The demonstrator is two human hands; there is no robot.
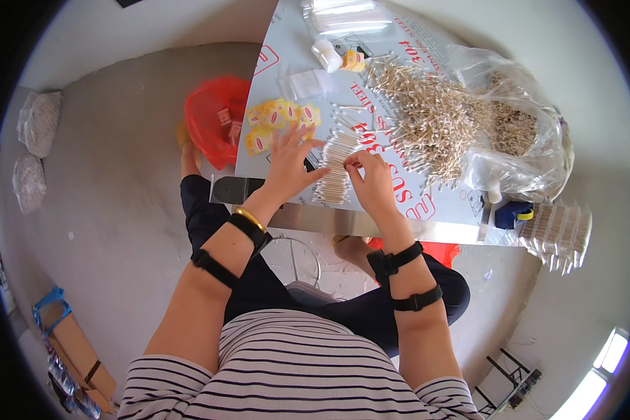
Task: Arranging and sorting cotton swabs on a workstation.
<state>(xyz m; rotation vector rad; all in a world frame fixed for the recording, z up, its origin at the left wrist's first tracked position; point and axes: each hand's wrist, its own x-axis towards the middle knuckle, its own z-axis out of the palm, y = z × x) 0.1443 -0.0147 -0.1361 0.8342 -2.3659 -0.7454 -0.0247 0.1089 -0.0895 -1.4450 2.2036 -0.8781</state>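
A neat row of cotton swabs [334, 171] lies side by side on the table, near its front edge. At the row's left side is my left hand [287, 162], its fingers spread and its thumb reaching the swab ends; it holds nothing. My right hand [372, 180] is at the row's right side, thumb and fingertips pinched on a cotton swab there, mostly hidden by the fingers. Beyond my left fingers lie several small yellow-and-white printed packets [278, 114]. A large loose heap of cotton swabs [437, 115] spreads to the right of the row.
A clear plastic bag [493, 168] of swabs lies at the right. Toward the back are a white round container [327, 54], a clear box [309, 85] and clear wrappers [346, 15]. A blue tape dispenser [512, 215] sits at the right edge. A red bag [213, 105] stands left of the table.
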